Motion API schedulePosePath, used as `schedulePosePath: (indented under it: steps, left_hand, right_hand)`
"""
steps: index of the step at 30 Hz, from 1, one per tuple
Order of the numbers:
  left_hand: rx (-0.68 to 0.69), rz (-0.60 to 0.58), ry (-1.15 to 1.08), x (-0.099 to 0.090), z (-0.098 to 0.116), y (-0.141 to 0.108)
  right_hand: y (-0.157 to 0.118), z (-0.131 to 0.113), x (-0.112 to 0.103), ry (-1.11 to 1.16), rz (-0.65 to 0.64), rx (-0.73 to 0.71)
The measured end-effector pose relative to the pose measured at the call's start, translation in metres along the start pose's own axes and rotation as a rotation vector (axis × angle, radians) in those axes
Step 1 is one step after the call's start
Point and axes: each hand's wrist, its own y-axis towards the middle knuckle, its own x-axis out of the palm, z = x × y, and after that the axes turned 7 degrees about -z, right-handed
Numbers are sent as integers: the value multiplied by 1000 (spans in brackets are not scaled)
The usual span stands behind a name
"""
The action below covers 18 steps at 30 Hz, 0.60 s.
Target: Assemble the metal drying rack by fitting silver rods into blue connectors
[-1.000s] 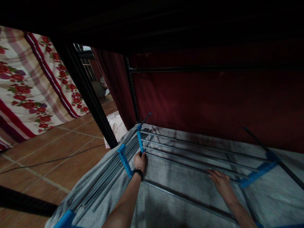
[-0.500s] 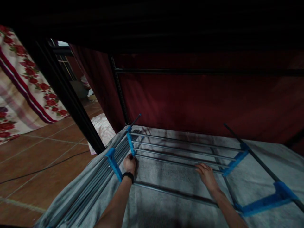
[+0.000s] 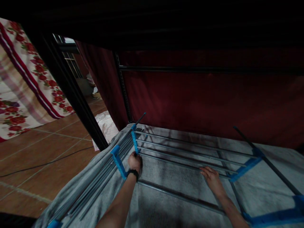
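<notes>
A frame of grey metal tubes (image 3: pixel 175 163) with blue plastic brackets lies on a grey blanket (image 3: pixel 166 209). My left hand (image 3: pixel 134 161), a dark band at its wrist, is closed at the lower end of the upper left bracket (image 3: pixel 134 139); its fingertips are partly hidden. My right hand (image 3: pixel 211 178) is on the front tube of the upper group, palm down, fingers together over the tube. Another blue bracket (image 3: pixel 119 162) stands left of my left wrist. At the right are two more brackets, one far (image 3: pixel 247 169) and one near (image 3: pixel 277 218).
Loose grey tubes (image 3: pixel 95 183) lie in a bundle along the blanket's left side. A black metal post (image 3: pixel 76 95) rises at the left, with a dark red curtain (image 3: pixel 190 98) behind. Beyond the post are a floral cloth (image 3: pixel 40 76), a tiled floor (image 3: pixel 57 139) and a cable (image 3: pixel 47 163).
The view has shifted, so the scene sits a little further right. Both hands keep nearly the same places on the frame.
</notes>
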Motion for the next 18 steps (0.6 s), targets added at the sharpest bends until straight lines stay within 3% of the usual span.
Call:
schedulePosePath:
  steps: [6,18]
  left_hand:
    - [-8,-6,-10,-2,4,-3]
    - [-14,-12,-2,-3,4,-3]
  right_hand:
    - [1,-4,-3,14,11,-13]
    - [-2,19,11,-18,21,-37]
